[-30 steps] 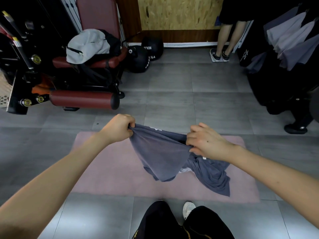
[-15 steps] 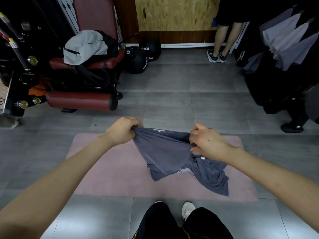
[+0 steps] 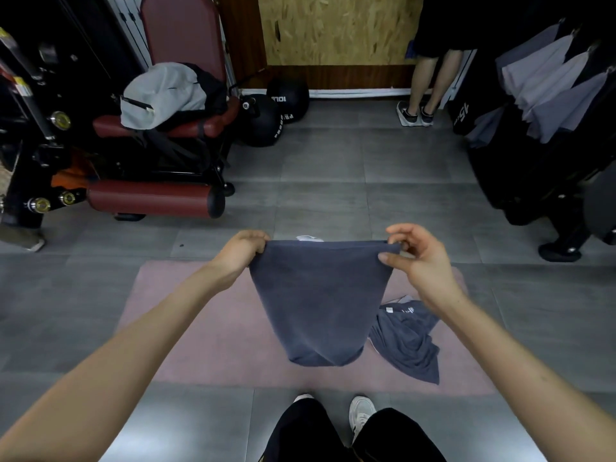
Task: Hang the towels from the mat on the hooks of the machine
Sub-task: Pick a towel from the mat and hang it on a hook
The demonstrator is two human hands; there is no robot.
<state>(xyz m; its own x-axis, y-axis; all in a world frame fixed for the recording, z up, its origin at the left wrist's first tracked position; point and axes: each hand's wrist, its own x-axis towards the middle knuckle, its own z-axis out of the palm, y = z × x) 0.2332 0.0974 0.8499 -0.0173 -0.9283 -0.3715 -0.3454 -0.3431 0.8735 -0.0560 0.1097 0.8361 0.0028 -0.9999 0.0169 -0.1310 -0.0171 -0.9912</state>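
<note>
1. Right at the bottom edge: black trousers and one white shoe (image 3: 361, 416), planted on grey floor tiles (image 3: 333, 181).
2. Just ahead lies the pink mat (image 3: 200, 328), flat on the tiles. On its right part sits a crumpled towel (image 3: 410, 341), dark blue, with a small white label showing near its top.
3. Above the mat is the held towel (image 3: 316, 295), dark blue, up in the air. Its top edge is pulled wide and taut, and the cloth narrows to a folded bottom just left of the crumpled one.
4. The left hand (image 3: 241, 251) is fisted round the top left corner, fingers curled over the hem.
5. The right hand (image 3: 416, 258) pinches the top right corner between thumb and forefinger, with the other fingers loosely bent. The two hands are well apart, one at each corner.
6. Further out on the left stands a gym machine with dark red pads (image 3: 150, 198), a grey bag (image 3: 163, 95) on its seat. Two black medicine balls (image 3: 263, 125) sit just beside it.
7. On the right is a black machine (image 3: 516, 161), with grey hung towels (image 3: 550, 95) in a row along it.
8. At the far wall are another person's bare legs (image 3: 423, 81) in dark trainers.
</note>
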